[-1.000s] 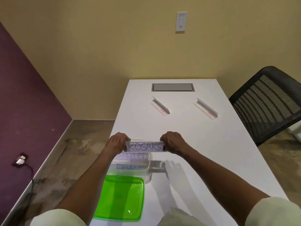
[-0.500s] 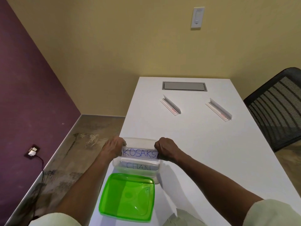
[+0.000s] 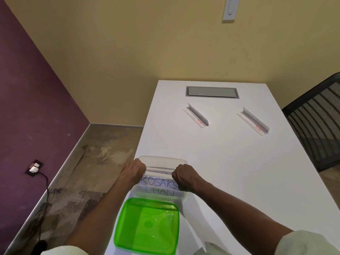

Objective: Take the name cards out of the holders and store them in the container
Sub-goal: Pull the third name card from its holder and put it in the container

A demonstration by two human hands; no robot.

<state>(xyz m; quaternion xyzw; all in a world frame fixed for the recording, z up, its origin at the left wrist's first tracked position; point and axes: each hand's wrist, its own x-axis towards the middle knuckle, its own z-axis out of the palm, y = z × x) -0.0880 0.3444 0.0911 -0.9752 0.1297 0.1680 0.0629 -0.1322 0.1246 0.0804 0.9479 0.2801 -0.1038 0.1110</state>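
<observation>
Storing: left hand [image 3: 132,172] and right hand [image 3: 184,178], fingers curled, pinch the KOSAKS card [image 3: 159,183] over the container [image 3: 161,160].
Next: let go, card dropping onto CHAN card [image 3: 159,190].

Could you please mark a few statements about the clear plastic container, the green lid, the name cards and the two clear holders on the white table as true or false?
1. Both hands, left hand and right hand, hold the white name card reading KOSAKS over the clear plastic container. True.
2. The translucent green lid is closed on the container. False: it lies on the white table, nearer the person than the container.
3. A card reading CHAN is already inside the container. True.
4. The two clear acrylic holders, one and the other, stand inside the container. False: they sit on the far part of the table, apart from each other.
</observation>
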